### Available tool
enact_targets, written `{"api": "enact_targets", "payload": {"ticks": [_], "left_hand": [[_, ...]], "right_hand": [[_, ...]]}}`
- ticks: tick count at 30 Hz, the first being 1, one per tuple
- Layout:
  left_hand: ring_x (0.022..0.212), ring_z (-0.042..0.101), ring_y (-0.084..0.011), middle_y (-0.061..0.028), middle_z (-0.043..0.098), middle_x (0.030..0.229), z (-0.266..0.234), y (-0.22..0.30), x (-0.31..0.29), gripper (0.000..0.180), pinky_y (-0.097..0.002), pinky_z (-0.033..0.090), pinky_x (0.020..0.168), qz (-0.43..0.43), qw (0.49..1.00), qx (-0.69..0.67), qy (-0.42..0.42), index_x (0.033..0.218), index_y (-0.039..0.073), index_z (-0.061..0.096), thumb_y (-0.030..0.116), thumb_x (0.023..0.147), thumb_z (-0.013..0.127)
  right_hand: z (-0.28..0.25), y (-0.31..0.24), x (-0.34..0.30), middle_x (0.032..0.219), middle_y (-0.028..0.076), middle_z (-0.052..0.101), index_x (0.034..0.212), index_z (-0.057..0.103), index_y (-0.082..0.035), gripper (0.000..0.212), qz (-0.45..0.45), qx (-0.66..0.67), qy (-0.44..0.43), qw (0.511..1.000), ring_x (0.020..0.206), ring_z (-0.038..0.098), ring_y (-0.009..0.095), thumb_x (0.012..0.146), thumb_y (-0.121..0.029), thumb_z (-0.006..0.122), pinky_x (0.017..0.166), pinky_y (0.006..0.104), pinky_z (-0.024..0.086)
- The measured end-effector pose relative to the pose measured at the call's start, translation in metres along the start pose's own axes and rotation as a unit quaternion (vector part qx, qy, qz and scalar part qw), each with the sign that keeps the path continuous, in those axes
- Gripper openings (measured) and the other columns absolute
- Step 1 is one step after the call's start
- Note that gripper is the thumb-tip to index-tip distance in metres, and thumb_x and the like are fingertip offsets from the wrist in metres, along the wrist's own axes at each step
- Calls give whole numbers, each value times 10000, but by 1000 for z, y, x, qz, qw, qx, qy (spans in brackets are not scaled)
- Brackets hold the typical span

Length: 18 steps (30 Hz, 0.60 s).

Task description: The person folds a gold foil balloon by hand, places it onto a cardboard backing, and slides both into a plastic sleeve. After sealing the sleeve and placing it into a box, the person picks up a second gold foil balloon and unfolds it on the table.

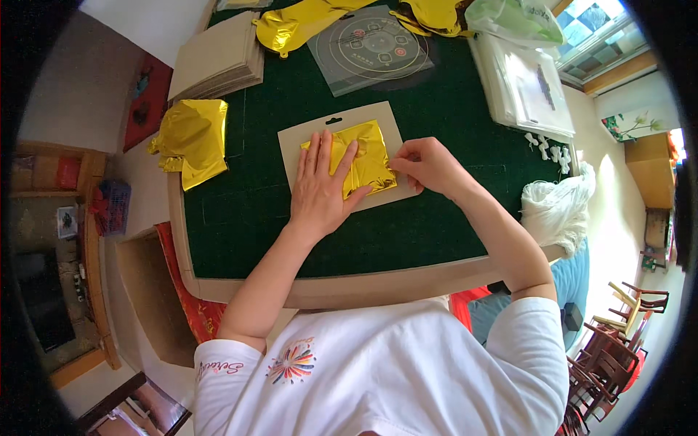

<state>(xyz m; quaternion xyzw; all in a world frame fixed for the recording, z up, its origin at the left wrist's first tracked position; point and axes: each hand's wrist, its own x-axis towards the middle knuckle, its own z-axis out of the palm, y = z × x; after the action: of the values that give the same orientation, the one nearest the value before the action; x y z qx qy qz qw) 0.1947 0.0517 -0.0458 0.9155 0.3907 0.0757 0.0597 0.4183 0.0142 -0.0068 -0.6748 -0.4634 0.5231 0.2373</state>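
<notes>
In front of me, a folded gold foil balloon (pixel 372 154) lies on a tan cardboard backing card (pixel 372 113) with a hanging slot at its top. My left hand (pixel 318 187) rests flat over the left part of the foil, fingers spread. At the foil's right edge, my right hand (pixel 429 166) has its thumb and forefinger pinched together on the foil; its other fingers curl above the card. The exact spot under the fingertips is partly hidden.
The table has a dark green top (pixel 254 243). Another folded gold foil piece (pixel 198 138) and stacked cardboard cards (pixel 218 58) sit left. Beyond are a transparent printed sheet (pixel 363 47) and long gold foil (pixel 305 25). Clear bags (pixel 527 91) and white string (pixel 556 207) lie right.
</notes>
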Motion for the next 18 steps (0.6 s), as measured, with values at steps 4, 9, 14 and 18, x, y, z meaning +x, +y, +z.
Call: {"api": "enact_targets", "payload": {"ticks": [4, 9, 14, 18], "left_hand": [[1455, 134, -386, -219, 143, 1563, 2, 0, 1, 723, -511, 133, 1174, -2, 1000, -3, -2, 1497, 232, 311, 566, 898, 541], [1457, 132, -384, -216, 140, 1564, 5, -2, 3, 726, -512, 130, 1174, -3, 1000, 2, -1, 1498, 229, 309, 571, 899, 536], [1455, 139, -385, -217, 147, 1562, 6, -3, 4, 727, -512, 133, 1173, 2, 1000, 0, 9, 1499, 227, 307, 576, 901, 529], [1453, 145, -387, -220, 157, 1558, 5, -2, 4, 725, -514, 140, 1171, 4, 1000, 6, 6, 1498, 223, 311, 578, 902, 524]], "right_hand": [[-3, 4, 4, 667, 34, 606, 890, 654, 16, 163, -1, 9, -10, 1000, 540, 556, 89, 914, -142, 622, 485, 225, 469], [-6, -4, 6, 667, 28, 604, 903, 662, 21, 167, 17, 24, -41, 999, 539, 553, 89, 923, -134, 601, 496, 225, 472], [-9, -7, 9, 658, 32, 602, 874, 678, 27, 168, 3, -14, -91, 996, 520, 542, 88, 903, -127, 617, 494, 223, 452], [-8, 1, 12, 649, 34, 601, 861, 677, 27, 161, -23, -37, -85, 995, 514, 539, 89, 895, -120, 625, 488, 219, 436]]}}
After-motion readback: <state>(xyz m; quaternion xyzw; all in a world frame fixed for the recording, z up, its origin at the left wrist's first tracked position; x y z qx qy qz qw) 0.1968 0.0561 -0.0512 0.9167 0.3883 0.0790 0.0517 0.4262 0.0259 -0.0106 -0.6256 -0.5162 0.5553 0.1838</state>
